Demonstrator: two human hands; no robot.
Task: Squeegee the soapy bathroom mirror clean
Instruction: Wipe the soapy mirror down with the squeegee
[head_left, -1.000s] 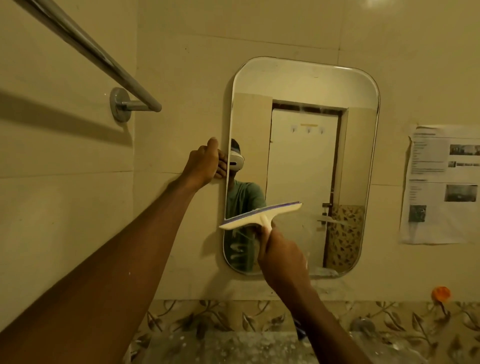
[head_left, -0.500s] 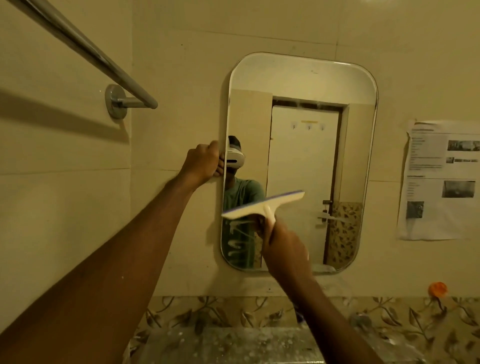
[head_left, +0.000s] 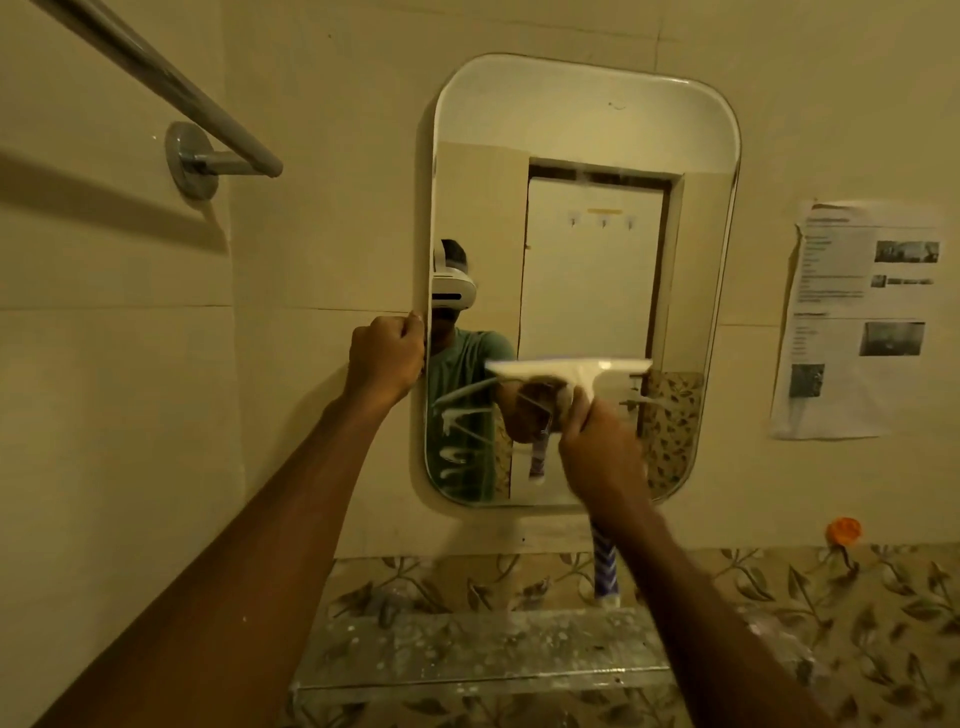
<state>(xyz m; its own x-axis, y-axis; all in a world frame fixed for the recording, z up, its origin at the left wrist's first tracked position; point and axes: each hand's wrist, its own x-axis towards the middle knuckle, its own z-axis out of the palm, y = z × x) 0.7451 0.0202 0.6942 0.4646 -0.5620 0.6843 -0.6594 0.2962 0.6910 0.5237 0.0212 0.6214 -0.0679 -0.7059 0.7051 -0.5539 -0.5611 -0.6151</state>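
A tall mirror (head_left: 582, 145) with rounded corners hangs on the tiled wall. White soap streaks (head_left: 457, 415) remain on its lower left part. My right hand (head_left: 602, 447) grips the handle of a white squeegee (head_left: 566, 370), whose blade lies level against the glass in the lower middle. My left hand (head_left: 387, 358) is closed on the mirror's left edge at mid height.
A chrome towel bar (head_left: 171, 88) juts from the left wall at upper left. A printed paper sheet (head_left: 857, 322) is stuck right of the mirror. Below are a speckled glass shelf (head_left: 467, 654), a blue-and-white striped tube (head_left: 605, 571) and an orange cap (head_left: 844, 530).
The squeegee has shifted right from the mirror's left side to its middle and turned from tilted to level. My left hand keeps its hold on the mirror's edge.
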